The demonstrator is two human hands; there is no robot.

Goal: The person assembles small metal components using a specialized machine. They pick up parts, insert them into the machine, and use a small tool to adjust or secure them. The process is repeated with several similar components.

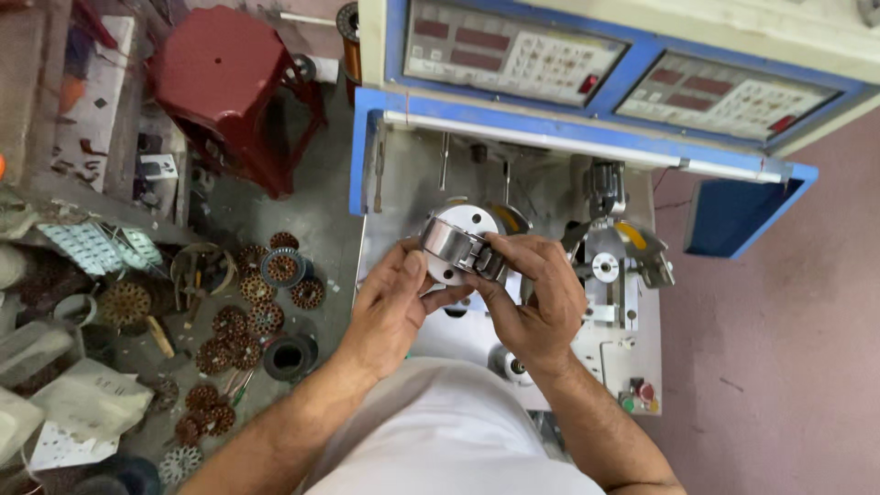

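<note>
Both of my hands hold a round silver metal fixture [456, 244] in front of a winding machine. My left hand [390, 307] grips its lower left rim, thumb on the edge. My right hand [536, 298] wraps over its right side, fingers on a dark clamp part on the rim. A second metal head [607, 259] with a yellow-tipped piece sits on the machine just right of my right hand.
The machine has a blue frame [568, 128] and two control panels [513, 55] at the top. On the floor at left lie several round wound stator cores [243, 321], a red plastic stool [225, 82], papers and bags. Red and green buttons [639, 396] sit at the machine's lower right.
</note>
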